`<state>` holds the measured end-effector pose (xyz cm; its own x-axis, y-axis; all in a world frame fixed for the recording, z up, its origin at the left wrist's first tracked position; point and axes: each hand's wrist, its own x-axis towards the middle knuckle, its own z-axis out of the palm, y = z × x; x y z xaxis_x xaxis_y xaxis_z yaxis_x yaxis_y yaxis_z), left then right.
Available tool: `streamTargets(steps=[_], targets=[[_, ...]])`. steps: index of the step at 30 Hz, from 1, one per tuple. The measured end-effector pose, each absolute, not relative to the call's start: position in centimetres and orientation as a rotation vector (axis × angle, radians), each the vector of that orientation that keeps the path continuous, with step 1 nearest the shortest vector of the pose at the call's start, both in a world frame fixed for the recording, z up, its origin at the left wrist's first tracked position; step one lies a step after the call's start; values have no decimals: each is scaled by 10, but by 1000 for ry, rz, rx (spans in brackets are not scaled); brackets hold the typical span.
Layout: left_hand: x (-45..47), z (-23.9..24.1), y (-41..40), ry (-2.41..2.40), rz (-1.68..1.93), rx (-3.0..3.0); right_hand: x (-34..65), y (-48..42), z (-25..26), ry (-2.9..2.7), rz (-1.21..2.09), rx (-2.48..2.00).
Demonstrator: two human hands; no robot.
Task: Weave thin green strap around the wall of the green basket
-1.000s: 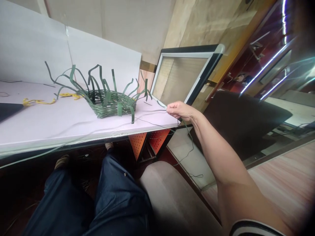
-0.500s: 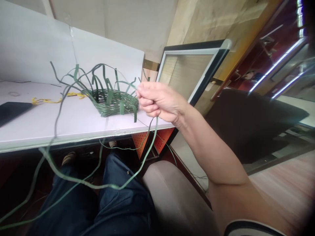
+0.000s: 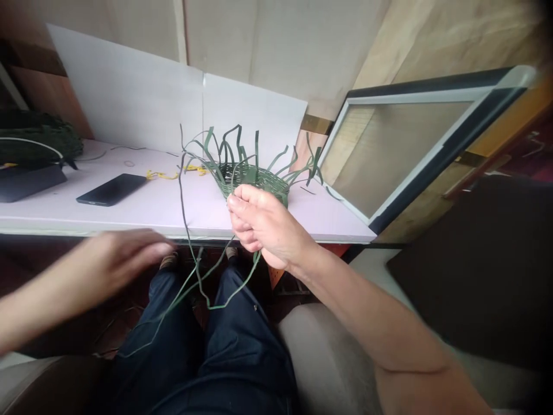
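My right hand (image 3: 261, 226) is closed in a fist on a long green strip (image 3: 194, 271) that loops down over my lap. Just behind the fist, a half-woven green basket (image 3: 253, 176) with loose upright strips sits on the white table (image 3: 142, 210). My left hand (image 3: 121, 260) has come in from the left, blurred, at the table's front edge, with its fingers stretched toward the hanging strip and holding nothing.
A black phone (image 3: 111, 189) lies on the table left of the basket, with yellow scraps (image 3: 173, 172) behind it. A dark green bundle (image 3: 38, 141) sits at the far left. A framed panel (image 3: 415, 144) leans at the right. My legs (image 3: 207, 346) are under the table.
The view swung left. My right hand drew the strip down in front of the basket, toward my lap. My left hand came into view from the left.
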<state>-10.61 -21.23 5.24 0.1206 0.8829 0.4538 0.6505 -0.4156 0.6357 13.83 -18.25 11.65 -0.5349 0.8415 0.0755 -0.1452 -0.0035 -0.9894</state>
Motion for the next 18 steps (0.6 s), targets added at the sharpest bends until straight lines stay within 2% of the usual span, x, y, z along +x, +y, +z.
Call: streamTargets(steps=[2,5,8,12,18], targets=[[-81,42,-219,1270,875,2186,126,-185,111,-1403,1699,-662],[-40,19,-227,952,837,1973,116,-187,107,-1255,1745,-566],[-25,-2,-228,791,628,1610,121,-182,107,-1159,1705,-543],[-49,-12,-221,710,493,1275,148,-168,103,-1140,1562,-587],[-92,-6,-203,637,390,1158,204,-154,78,-1088,1481,-699]])
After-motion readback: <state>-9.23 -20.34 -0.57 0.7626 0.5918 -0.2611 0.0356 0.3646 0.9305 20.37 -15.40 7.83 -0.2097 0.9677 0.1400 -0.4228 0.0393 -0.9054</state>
